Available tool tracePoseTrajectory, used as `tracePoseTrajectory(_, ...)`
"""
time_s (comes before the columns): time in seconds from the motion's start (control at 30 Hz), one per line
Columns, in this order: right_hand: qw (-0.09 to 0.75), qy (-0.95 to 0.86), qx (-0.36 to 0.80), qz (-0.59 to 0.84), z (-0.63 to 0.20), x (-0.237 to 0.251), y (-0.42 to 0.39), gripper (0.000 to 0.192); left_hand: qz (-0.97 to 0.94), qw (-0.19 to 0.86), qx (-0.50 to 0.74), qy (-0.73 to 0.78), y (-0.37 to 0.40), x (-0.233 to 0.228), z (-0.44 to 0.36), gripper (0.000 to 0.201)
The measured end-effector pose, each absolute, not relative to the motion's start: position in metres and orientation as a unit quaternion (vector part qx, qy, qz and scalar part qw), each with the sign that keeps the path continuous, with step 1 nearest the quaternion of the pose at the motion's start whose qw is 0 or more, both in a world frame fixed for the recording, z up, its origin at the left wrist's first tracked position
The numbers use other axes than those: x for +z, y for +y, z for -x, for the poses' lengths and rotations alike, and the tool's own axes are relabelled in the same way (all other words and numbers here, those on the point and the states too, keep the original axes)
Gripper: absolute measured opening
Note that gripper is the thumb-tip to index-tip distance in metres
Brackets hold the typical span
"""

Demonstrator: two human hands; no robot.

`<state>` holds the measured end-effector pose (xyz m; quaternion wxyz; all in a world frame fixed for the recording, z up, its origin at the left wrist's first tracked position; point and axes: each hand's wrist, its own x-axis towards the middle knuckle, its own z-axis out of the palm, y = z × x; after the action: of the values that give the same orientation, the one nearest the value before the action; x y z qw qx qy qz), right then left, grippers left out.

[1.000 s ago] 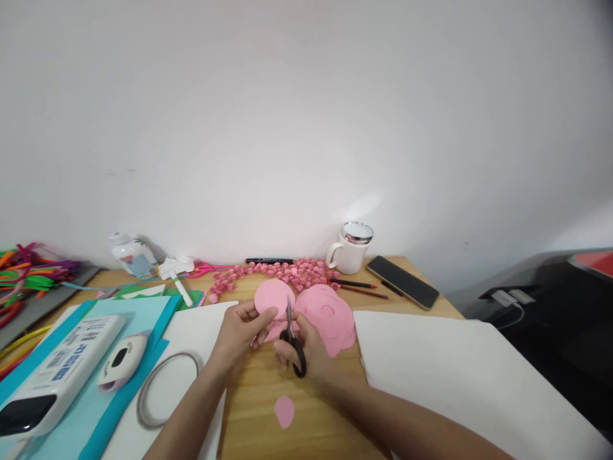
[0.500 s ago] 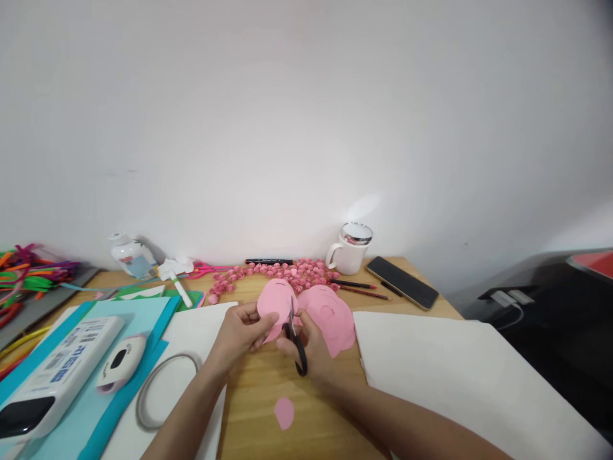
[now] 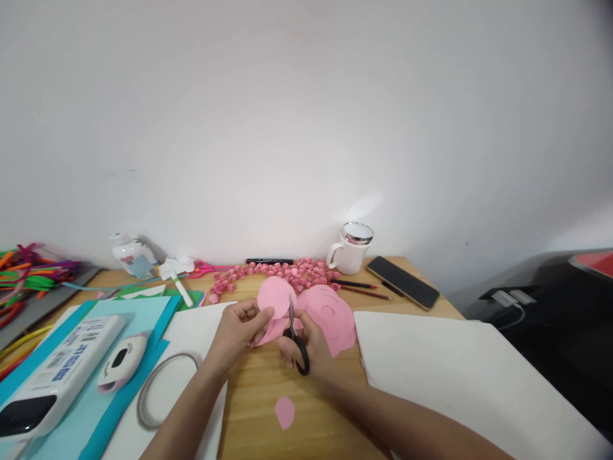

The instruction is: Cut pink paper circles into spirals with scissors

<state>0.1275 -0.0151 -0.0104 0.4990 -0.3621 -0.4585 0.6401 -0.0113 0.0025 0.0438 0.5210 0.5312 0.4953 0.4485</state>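
View from a head-worn camera, looking down at a wooden tabletop (image 3: pixel 249 409) against a plain white wall. The person's left hand (image 3: pixel 237 332) pinches a pink paper disc (image 3: pixel 274 297) by its lower left edge, fingers closed on it, lifting it just above the tabletop at centre. The right hand (image 3: pixel 311 345) grips black-handled scissors (image 3: pixel 295 342), fingers closed through the loops; the blades point up into the disc's right side and look nearly shut (their tips are too small to judge exactly).

This appears to be mid-cut, the disc being trimmed along a curve. Cutting further would call for the left hand to turn the paper to feed the blades while the right opens them again.

Just right of the hands lies a stack of pink paper circles (image 3: pixel 330 313). A small pink offcut (image 3: pixel 285 412) lies on the tabletop nearer the person. Behind sit a scatter of small rolled pink paper roses (image 3: pixel 282 271), a white mug (image 3: pixel 352 248), a dark phone (image 3: pixel 402 281) and two pencils (image 3: pixel 359 287). White sheets (image 3: pixel 454 370) lie on the right, blue sheets (image 3: pixel 138 313) on the left.
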Motion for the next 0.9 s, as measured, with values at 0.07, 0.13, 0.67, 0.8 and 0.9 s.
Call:
tracePoseTrajectory(0.07,0.495,-0.444,0.655,0.359,-0.128,-0.01,-0.015,0.043,-0.518,0.532,0.461,0.486,0.003,0.044,0.01,0.031)
tracePoseTrajectory(0.13,0.489,-0.441,0.662,0.358,-0.128,-0.009,-0.016,0.043,-0.503,0.552,0.473,0.469,0.002,0.046,0.008,0.027)
tracePoseTrajectory(0.67,0.511,-0.455,0.621,0.382,-0.129,0.009,-0.016,0.045,-0.549,0.516,0.415,0.509,-0.003,0.048,0.003,0.029)
tracePoseTrajectory(0.8,0.508,-0.457,0.627,0.375,-0.13,0.009,-0.016,0.044,-0.555,0.513,0.413,0.509,-0.003,0.048,0.004,0.028)
tracePoseTrajectory(0.9,0.508,-0.458,0.622,0.381,-0.129,0.003,-0.016,0.04,-0.558,0.509,0.411,0.511,-0.003,0.048,0.004,0.028)
